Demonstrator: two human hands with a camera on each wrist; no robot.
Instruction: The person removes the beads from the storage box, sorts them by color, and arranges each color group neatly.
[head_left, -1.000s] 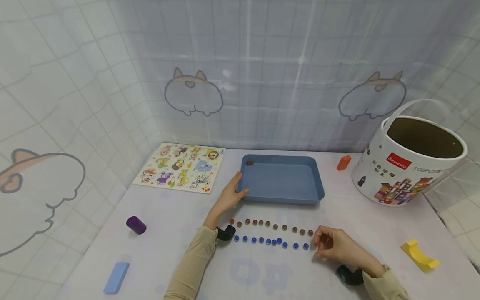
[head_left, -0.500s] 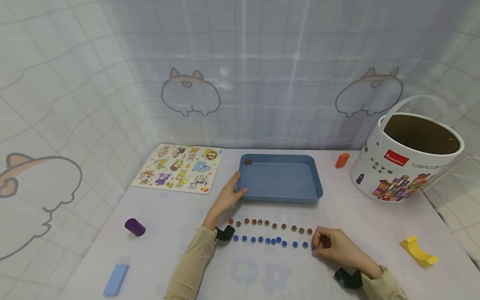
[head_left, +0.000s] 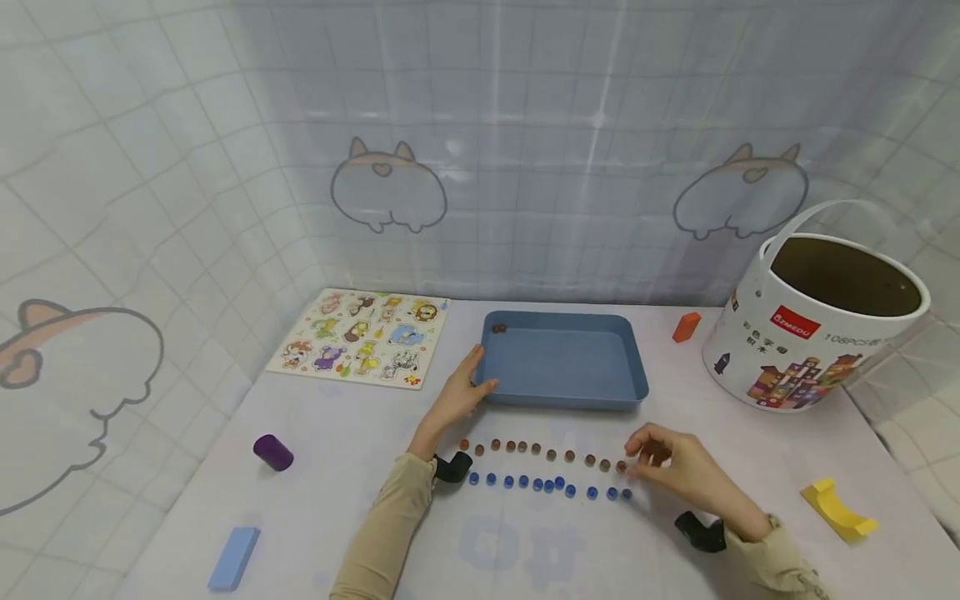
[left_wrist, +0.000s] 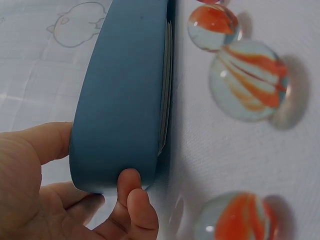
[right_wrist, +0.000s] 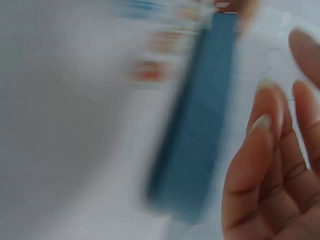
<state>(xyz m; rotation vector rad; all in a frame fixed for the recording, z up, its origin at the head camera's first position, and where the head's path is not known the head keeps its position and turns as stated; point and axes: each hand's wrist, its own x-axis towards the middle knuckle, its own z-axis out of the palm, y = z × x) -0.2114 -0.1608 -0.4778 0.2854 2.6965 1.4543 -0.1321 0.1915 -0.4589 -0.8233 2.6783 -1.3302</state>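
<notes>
My left hand [head_left: 456, 396] is at the near left corner of a blue tray [head_left: 562, 400], gripping it with the thumb over the rim [left_wrist: 55, 140] and fingers against the outer wall. Two small brown marbles [head_left: 498, 328] lie in the tray's far left corner. In front of the tray runs a row of orange-brown marbles [head_left: 551, 455], clear glass with orange swirls in the left wrist view. Nearer me is a row of blue marbles [head_left: 537, 484]. My right hand [head_left: 686, 468], loosely bent and holding nothing visible, hovers by both rows' right ends, above the last blue marble [head_left: 627, 494].
An animal puzzle board [head_left: 360, 337] lies at the back left. A purple cylinder [head_left: 273, 452] and a light blue block [head_left: 234, 558] are on the left. To the right stand a white bucket [head_left: 810, 350], an orange block [head_left: 686, 327] and a yellow arch block [head_left: 838, 510].
My right hand has let go of a blue marble, which sits at the right end of the blue row, and has moved up and away. The left hand stays at the tray.
</notes>
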